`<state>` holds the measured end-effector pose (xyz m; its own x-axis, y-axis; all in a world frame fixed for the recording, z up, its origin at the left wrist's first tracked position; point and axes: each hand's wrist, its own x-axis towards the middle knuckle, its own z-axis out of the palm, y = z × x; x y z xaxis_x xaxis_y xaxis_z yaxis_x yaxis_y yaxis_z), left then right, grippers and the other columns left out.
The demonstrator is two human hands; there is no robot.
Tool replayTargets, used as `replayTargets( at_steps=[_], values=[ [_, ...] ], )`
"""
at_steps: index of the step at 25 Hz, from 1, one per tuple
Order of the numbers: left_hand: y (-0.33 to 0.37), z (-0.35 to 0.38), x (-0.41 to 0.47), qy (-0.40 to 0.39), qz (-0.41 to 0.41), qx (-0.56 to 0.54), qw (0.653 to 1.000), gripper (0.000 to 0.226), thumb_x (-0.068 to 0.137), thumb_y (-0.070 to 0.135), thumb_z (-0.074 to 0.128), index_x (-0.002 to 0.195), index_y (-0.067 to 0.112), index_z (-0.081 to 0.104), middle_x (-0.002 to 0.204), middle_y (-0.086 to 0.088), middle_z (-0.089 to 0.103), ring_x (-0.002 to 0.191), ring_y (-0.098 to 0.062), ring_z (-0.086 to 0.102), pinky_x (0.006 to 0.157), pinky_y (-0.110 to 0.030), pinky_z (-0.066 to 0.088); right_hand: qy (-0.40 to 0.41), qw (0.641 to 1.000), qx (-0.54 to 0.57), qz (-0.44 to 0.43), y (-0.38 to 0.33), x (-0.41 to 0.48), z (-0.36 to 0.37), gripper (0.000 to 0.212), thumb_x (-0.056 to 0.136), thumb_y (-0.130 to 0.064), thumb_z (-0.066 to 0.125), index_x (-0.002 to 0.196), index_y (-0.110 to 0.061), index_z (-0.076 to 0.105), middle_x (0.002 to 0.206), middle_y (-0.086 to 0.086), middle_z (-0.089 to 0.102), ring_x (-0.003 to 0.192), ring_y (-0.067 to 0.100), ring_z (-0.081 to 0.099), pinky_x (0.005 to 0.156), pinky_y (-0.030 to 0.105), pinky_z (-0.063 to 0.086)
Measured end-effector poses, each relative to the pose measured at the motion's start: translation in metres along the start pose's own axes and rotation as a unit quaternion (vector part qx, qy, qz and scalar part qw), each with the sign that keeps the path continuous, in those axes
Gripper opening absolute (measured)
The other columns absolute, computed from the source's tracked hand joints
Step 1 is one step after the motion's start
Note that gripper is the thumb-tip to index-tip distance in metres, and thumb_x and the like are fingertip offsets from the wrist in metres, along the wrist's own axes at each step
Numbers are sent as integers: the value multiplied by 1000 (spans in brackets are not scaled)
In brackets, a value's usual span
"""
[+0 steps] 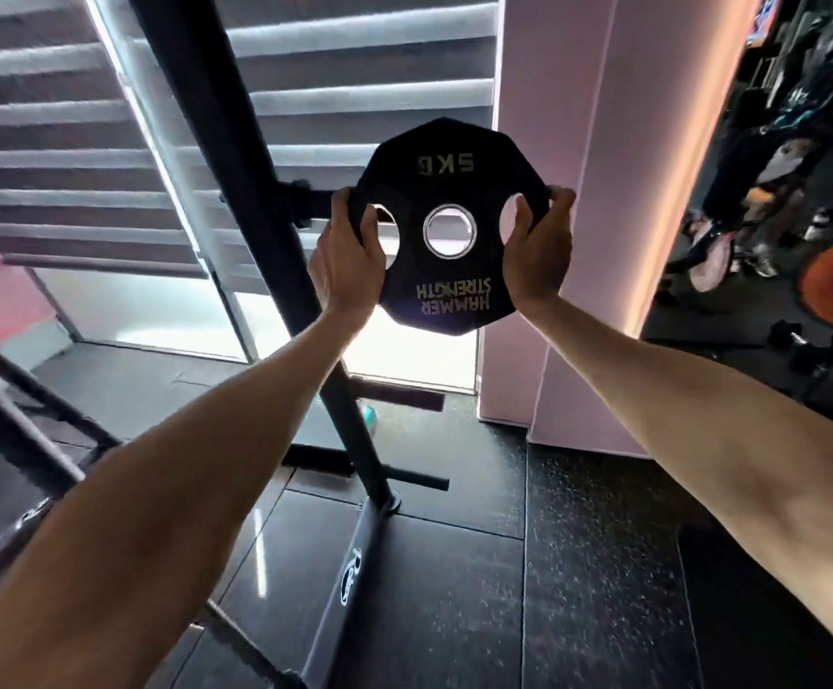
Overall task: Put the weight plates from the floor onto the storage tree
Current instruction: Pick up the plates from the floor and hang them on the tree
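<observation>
The left hand (350, 261) and right hand (536, 251) each grip a side cut-out of the plate (454, 276), holding it up face-on, just right of the tree's post (218, 116). The peg (312, 203) juts sideways toward the plate's left edge, beside the left hand. The hole (450, 231) therefore lies right of the peg and faces across its axis, not along it.

Markings found on the black weight plate (447, 191): two, both in pale gold lettering and both upside down from where I stand. Near its upper edge I read "5KG". Near its lower edge, set in two lines, I read "HAMMER STRENGTH". On the floor foot of the storage tree (248, 191) I note one white emblem (351, 574). It is too small and skewed for me to read.
</observation>
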<state>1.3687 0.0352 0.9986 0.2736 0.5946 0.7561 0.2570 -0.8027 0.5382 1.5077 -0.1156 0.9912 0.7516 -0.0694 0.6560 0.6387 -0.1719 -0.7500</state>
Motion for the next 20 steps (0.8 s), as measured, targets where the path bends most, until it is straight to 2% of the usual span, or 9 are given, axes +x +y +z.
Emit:
replayTargets(
  at_steps=[2, 4, 10, 12, 17, 20],
  values=[
    [-5, 20, 12, 13, 0, -6, 1000, 40, 102, 43, 39, 131, 18, 51, 103, -3, 73, 95, -30, 68, 75, -34, 46, -10, 1000, 18, -5, 15, 18, 24, 29, 102, -28, 49, 120, -5, 46, 112, 7, 67, 96, 24, 66, 72, 23, 43],
    [-7, 37, 21, 38, 3, 4, 999, 38, 102, 42, 40, 128, 17, 52, 103, -2, 73, 93, -30, 68, 71, -32, 44, -23, 999, 23, -3, 26, 35, 44, 29, 101, -28, 49, 120, -6, 46, 110, 7, 67, 95, 25, 66, 73, 24, 43],
    [0, 68, 34, 113, 20, 69, 991, 40, 102, 40, 39, 130, 15, 52, 112, 0, 71, 93, -27, 68, 70, -36, 48, -75, 992, 99, 0, 65, 72, 95, 33, 101, -35, 45, 120, -9, 45, 106, 7, 69, 96, 31, 66, 75, 39, 51],
    [4, 64, 32, 129, 5, 108, 986, 40, 102, 41, 39, 129, 15, 53, 112, 1, 71, 95, -28, 67, 72, -36, 47, -104, 986, 133, 0, 67, 73, 106, 34, 102, -34, 46, 121, -6, 45, 106, 7, 69, 96, 31, 65, 73, 38, 49],
    [7, 60, 20, 164, -16, 181, 970, 35, 102, 38, 44, 127, 17, 54, 108, 3, 72, 92, -24, 68, 69, -26, 43, -174, 962, 206, -31, 76, 78, 134, 31, 103, -28, 45, 120, -3, 45, 105, 8, 67, 94, 31, 65, 67, 27, 39],
    [16, 64, 14, 172, -20, 214, 961, 33, 102, 36, 44, 127, 15, 52, 111, 2, 70, 90, -25, 68, 70, -27, 43, -188, 952, 232, -61, 84, 83, 145, 32, 104, -28, 42, 120, -1, 45, 106, 10, 66, 94, 32, 65, 70, 30, 44]
  ],
)
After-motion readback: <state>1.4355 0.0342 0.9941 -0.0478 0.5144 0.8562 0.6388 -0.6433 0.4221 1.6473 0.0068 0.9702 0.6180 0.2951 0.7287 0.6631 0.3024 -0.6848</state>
